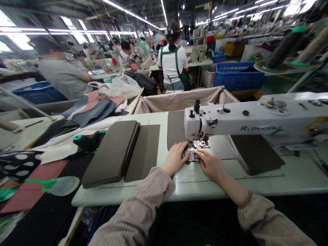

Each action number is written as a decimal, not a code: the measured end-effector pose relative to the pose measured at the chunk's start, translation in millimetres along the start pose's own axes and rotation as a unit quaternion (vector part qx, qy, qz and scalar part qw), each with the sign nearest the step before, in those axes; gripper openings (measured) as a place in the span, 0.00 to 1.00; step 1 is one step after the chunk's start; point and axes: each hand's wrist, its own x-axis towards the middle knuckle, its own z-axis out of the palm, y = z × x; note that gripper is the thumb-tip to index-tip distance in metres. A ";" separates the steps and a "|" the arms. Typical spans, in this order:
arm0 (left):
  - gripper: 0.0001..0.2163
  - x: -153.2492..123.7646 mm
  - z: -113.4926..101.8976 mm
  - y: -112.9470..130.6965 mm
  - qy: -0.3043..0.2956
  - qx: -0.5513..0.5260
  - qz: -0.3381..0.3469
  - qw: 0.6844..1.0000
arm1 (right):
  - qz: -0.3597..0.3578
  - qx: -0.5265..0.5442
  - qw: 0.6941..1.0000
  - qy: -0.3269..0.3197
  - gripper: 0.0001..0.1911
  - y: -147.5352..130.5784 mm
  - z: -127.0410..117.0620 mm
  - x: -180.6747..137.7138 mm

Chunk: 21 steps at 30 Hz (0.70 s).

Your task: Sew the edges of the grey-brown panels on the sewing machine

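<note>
Probably to steady the grey-brown panel [174,131], the left hand [176,158] lies unclenched; for the right hand [212,166], I cannot tell.

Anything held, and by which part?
Left hand touches the near edge of the grey-brown panel; whether it grips, or right hand holds anything, can't be told.

Long white ceiling tube lights [130,14] and blown-out windows [22,41] on the left lit the hall. A small bright glow showed beneath the white metal sewing-machine head [191,123]. Below the pale green tabletop [194,191] lay near-black shadow; outer edges looked stretched and smeared.
</note>
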 end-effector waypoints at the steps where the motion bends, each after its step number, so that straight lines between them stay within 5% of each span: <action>1: 0.24 -7.9 -3.4 7.1 0.004 0.002 -0.008 1.000 | -0.001 0.001 1.000 0.001 0.25 0.3 -0.2 -0.6; 6: 0.45 -88.0 -6.0 48.0 -0.051 0.042 0.024 0.998 | -0.018 0.009 1.000 0.007 0.24 2.7 -6.0 -2.9; 11: 0.31 -165.4 -34.5 58.4 -0.187 0.070 0.071 0.977 | -0.078 0.043 0.996 -0.029 0.28 -2.2 -18.5 -6.4; 14: 0.26 -181.3 -89.6 48.8 -0.280 -0.013 0.166 0.946 | -0.130 0.049 0.986 -0.092 0.31 -11.2 -26.5 -22.7; 16: 0.25 -181.9 -129.5 37.3 -0.278 -0.037 0.194 0.940 | -0.120 0.037 0.985 -0.118 0.29 -16.7 -30.6 -42.3; 19: 0.27 -176.0 -167.1 12.8 -0.246 0.027 0.147 0.958 | -0.080 0.044 0.987 -0.129 0.26 -18.4 -35.1 -77.6; 21: 0.27 -169.6 -167.5 -2.5 -0.245 0.076 0.080 0.963 | -0.061 0.079 0.987 -0.126 0.28 -13.4 -37.9 -99.2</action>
